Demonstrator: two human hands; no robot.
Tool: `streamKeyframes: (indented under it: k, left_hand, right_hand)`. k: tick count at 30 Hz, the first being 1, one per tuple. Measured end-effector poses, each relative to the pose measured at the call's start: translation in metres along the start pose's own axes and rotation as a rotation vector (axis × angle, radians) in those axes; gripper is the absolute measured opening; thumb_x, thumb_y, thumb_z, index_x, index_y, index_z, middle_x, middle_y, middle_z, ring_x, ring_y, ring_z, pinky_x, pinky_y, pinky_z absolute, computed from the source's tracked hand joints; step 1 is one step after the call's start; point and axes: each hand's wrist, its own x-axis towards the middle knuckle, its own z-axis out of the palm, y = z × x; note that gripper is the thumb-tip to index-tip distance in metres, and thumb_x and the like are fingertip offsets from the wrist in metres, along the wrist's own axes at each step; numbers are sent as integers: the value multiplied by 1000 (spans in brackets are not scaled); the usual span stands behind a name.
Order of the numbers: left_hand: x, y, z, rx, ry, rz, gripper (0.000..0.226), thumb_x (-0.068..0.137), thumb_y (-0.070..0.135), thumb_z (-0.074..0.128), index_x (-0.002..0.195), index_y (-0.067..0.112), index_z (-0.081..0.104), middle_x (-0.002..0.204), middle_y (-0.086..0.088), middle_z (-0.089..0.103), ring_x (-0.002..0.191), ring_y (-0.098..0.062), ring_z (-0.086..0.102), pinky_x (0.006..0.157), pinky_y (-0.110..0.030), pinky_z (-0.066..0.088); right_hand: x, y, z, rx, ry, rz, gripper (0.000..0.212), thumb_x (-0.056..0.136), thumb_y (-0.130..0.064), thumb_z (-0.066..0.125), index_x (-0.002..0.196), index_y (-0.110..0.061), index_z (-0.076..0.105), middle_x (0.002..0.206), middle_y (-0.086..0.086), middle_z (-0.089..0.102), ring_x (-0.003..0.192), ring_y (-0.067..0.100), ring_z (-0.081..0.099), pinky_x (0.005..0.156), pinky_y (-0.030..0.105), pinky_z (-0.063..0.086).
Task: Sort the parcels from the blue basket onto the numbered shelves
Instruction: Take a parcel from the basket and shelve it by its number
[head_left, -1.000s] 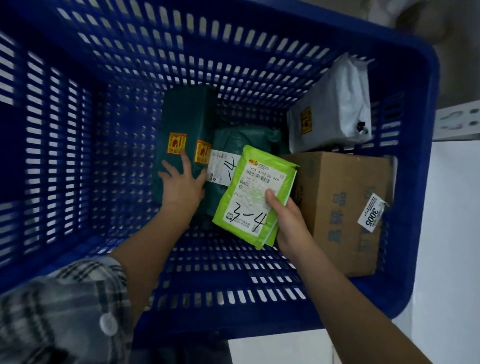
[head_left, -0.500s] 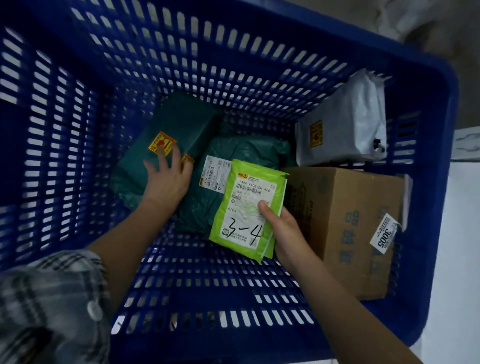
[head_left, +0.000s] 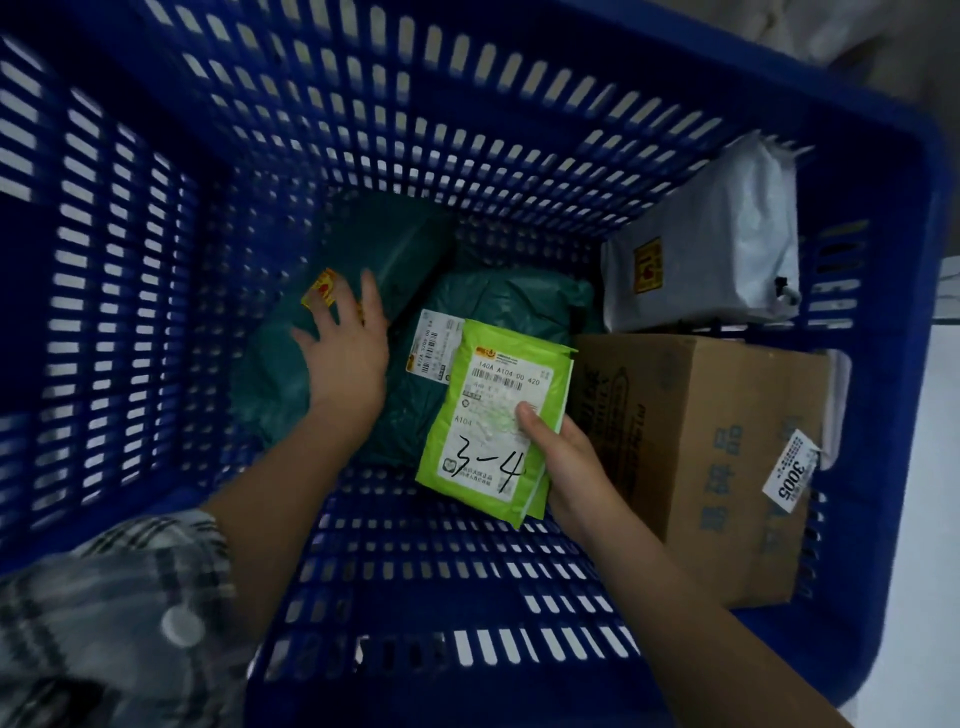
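Inside the blue basket: right hand pinching the lime-green mailer, thumb on its label, handwritten "3-4" below. Left hand released, fingers spread over the dark green parcel with a yellow sticker. Beyond the right hand, cardboard box and grey poly bag.

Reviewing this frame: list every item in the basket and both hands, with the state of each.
Light green parcel: lifted, marked 3-4, pinched by right hand.
Left hand: fingers spread, resting on dark green parcel.
Dark green parcel: tilted against the basket wall.
Teal parcel: lying flat, label up.
Cardboard box: closed, tagged 3005.
Grey parcel: sealed, atop the box.
Blue basket: partly filled.
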Motion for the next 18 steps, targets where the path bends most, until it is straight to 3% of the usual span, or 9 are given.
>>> streamKeyframes:
  k: [3, 7, 10, 12, 15, 18]
  left_hand:
    - [-18, -10, -25, -257, 61, -102, 73, 79, 12, 63, 141, 2, 26, 133, -19, 41, 112, -37, 49, 70, -43, 42]
    - [-37, -40, -60, -593, 89, -292, 57, 78, 15, 63, 131, 13, 44, 112, -7, 54, 92, -30, 55, 70, -34, 35]
    - [-45, -64, -88, -1176, -112, -420, 56, 75, -4, 55, 128, 14, 50, 90, 0, 58, 77, -22, 54, 66, -32, 46]
    - [-52, -78, -105, -1475, -289, -464, 62, 66, -8, 50, 124, 12, 55, 95, -8, 65, 78, -26, 60, 63, -33, 49]
    - [-66, -90, -122, -1591, -438, -395, 67, 53, 4, 51, 118, 18, 58, 103, -9, 67, 86, -29, 62, 69, -36, 50]
    - [-84, -86, -137, -1669, -511, -290, 44, 62, 16, 57, 106, 22, 62, 99, -5, 68, 87, -25, 63, 75, -37, 50]
  right_hand:
    - [-13, -2, 4, -5, 0, 7, 10, 93, -23, 55, 101, -27, 62, 101, -2, 69, 92, 18, 67, 75, 34, 55]
    - [-33, -11, 12, -26, -17, 6, 11, 93, -22, 55, 101, -25, 62, 104, 0, 69, 93, 19, 66, 75, 34, 55]
    - [-49, -22, 18, -31, -17, 26, 16, 92, -23, 58, 107, -21, 61, 112, 6, 68, 100, 24, 65, 79, 38, 54]
    - [-58, -30, 20, -50, -9, 18, 15, 91, -24, 58, 106, -23, 62, 115, 7, 67, 104, 25, 64, 86, 43, 53]
    - [-72, -44, 23, -31, -14, -10, 14, 93, -22, 56, 106, -22, 61, 114, 6, 66, 101, 26, 64, 86, 44, 52]
    - [-88, -55, 24, -1, -26, -23, 13, 94, -21, 54, 106, -21, 60, 105, 3, 67, 93, 22, 65, 74, 37, 53]
